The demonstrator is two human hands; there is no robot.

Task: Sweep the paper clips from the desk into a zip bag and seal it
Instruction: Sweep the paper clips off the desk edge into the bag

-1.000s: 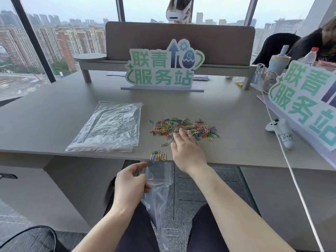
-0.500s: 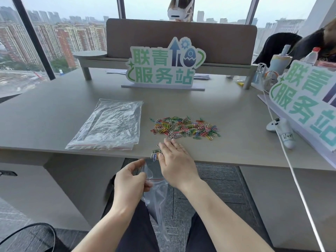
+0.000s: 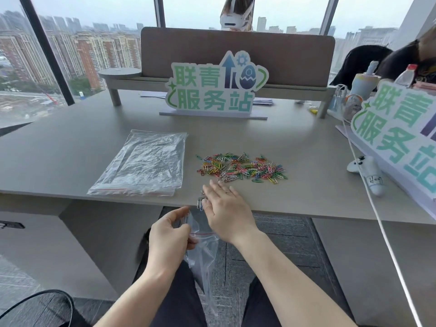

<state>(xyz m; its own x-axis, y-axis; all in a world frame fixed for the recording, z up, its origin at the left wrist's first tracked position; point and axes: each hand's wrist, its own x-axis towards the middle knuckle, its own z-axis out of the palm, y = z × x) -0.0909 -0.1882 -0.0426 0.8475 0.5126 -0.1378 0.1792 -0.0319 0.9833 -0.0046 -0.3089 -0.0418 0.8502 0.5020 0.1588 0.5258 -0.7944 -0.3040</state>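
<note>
Two hands: left, right. One zip bag pinched in the left. One stack of spare bags on one desk; number of bags in it not countable. One heap of clips, far too many and too tangled to count; a few stray clips at the desk edge, number unclear. Two signs: middle, right. One controller. One white cable. One headset.
</note>
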